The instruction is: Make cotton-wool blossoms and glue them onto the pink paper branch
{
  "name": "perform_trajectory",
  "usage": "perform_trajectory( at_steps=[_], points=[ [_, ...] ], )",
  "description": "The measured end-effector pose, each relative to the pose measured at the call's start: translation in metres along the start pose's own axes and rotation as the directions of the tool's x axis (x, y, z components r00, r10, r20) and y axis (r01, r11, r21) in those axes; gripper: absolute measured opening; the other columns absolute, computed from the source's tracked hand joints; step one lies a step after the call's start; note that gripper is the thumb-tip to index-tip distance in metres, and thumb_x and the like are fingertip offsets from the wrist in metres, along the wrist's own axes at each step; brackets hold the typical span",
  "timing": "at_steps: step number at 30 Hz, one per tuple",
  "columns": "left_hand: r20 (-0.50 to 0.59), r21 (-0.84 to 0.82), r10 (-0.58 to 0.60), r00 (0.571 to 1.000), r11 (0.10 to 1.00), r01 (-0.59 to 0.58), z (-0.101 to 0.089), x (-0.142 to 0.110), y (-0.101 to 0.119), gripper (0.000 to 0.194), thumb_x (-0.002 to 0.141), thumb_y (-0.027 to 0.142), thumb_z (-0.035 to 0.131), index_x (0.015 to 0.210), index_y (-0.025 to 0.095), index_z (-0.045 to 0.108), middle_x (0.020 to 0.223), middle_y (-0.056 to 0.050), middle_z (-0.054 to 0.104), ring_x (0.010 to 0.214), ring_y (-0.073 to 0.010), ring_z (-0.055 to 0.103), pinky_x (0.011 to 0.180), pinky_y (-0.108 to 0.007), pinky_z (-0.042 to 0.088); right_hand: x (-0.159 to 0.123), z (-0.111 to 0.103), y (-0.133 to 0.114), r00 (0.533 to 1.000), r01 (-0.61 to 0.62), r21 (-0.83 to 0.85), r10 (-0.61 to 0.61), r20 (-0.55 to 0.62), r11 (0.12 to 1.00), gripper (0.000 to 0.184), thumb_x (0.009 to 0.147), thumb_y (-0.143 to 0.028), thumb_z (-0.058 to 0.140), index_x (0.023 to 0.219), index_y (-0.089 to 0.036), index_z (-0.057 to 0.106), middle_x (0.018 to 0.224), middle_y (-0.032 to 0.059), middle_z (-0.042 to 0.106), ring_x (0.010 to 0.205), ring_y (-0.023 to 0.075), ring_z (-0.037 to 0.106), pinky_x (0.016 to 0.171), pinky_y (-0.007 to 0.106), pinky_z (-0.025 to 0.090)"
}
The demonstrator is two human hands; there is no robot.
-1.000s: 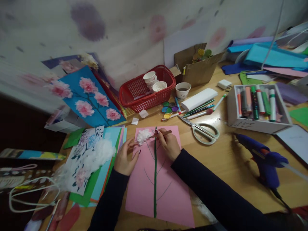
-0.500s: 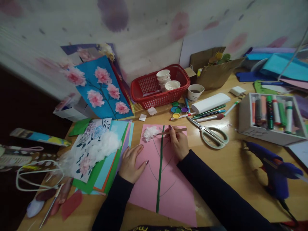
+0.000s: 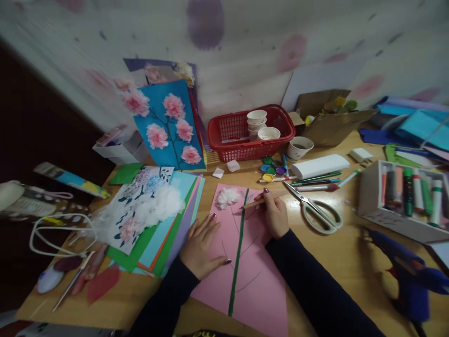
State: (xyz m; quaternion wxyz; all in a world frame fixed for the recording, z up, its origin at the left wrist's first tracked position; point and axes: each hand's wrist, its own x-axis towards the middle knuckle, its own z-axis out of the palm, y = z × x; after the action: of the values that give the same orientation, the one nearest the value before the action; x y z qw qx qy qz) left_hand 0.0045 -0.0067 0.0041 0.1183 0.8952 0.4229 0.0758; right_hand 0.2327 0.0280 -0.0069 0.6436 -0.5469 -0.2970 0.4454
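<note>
My right hand [image 3: 276, 211] grips a wooden pencil [image 3: 255, 203], its tip near the top of the green stripe [image 3: 238, 264] that runs down a pink sheet [image 3: 259, 290]. Thin grey curved lines branch from the stripe, and small leaf-like outlines show near its top. A white fluffy flower [image 3: 228, 197] sits at the sheet's upper left. Flat on the sheet's left side rests my left hand [image 3: 202, 246], fingers spread, holding nothing.
Left lie coloured papers [image 3: 175, 248] with cotton [image 3: 157, 208] on top; a blue flower picture [image 3: 170, 124] stands behind. Red basket [image 3: 250, 128] with cups, a water cup [image 3: 299, 149], scissors [image 3: 317, 213], marker box [image 3: 403, 201] and glue gun [image 3: 403, 269] surround the sheet.
The view has turned left, so most things sit further right. The pencil tip has moved from beside the flower to the stripe's top, and small leaf-like outlines now show there.
</note>
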Motion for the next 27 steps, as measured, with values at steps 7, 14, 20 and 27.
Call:
perform_trajectory(
  at_steps=[7, 14, 20, 27],
  points=[
    [0.019, -0.006, -0.044, 0.999, 0.999, 0.045, 0.001, -0.009, 0.014, 0.081, 0.066, 0.056, 0.069, 0.131, 0.013, 0.046, 0.143, -0.018, 0.04, 0.133, -0.0317, 0.034, 0.106, -0.051, 0.033, 0.002, -0.002, -0.013, 0.999, -0.047, -0.001, 0.047, 0.02, 0.999, 0.046, 0.069, -0.06, 0.062, 0.061, -0.015, 0.059, 0.043, -0.0008, 0.05, 0.039, 0.0105, 0.045, 0.037, 0.022, 0.033],
    [-0.026, 0.024, -0.075, 0.997, 0.997, 0.075, 0.006, -0.013, 0.024, 0.079, 0.07, 0.061, 0.062, 0.132, 0.015, 0.045, 0.144, -0.017, 0.039, 0.132, -0.0324, 0.036, 0.104, -0.049, 0.034, -0.011, 0.001, -0.015, 0.96, 0.28, -0.202, -0.274, 0.058, 0.939, 0.044, 0.085, -0.057, 0.047, 0.071, -0.017, 0.059, 0.055, 0.0008, 0.054, 0.048, 0.0125, 0.047, 0.048, 0.027, 0.038],
    [-0.048, 0.039, -0.062, 0.997, 0.997, 0.064, 0.007, -0.013, 0.023, 0.078, 0.072, 0.064, 0.059, 0.132, 0.016, 0.046, 0.143, -0.016, 0.04, 0.132, -0.0314, 0.036, 0.106, -0.048, 0.031, -0.011, -0.001, -0.011, 0.91, 0.411, -0.368, -0.349, 0.225, 0.834, 0.042, 0.092, -0.051, 0.037, 0.078, -0.017, 0.059, 0.063, 0.0026, 0.058, 0.052, 0.0138, 0.05, 0.051, 0.027, 0.041],
    [-0.055, 0.053, -0.065, 0.996, 0.996, 0.068, 0.008, -0.014, 0.025, 0.078, 0.071, 0.062, 0.061, 0.131, 0.016, 0.046, 0.144, -0.016, 0.039, 0.132, -0.0316, 0.036, 0.106, -0.048, 0.032, -0.011, 0.0, -0.009, 0.913, 0.398, -0.432, -0.302, 0.275, 0.809, 0.041, 0.093, -0.048, 0.036, 0.078, -0.017, 0.058, 0.063, 0.0024, 0.058, 0.055, 0.0146, 0.053, 0.052, 0.026, 0.041]
  ],
)
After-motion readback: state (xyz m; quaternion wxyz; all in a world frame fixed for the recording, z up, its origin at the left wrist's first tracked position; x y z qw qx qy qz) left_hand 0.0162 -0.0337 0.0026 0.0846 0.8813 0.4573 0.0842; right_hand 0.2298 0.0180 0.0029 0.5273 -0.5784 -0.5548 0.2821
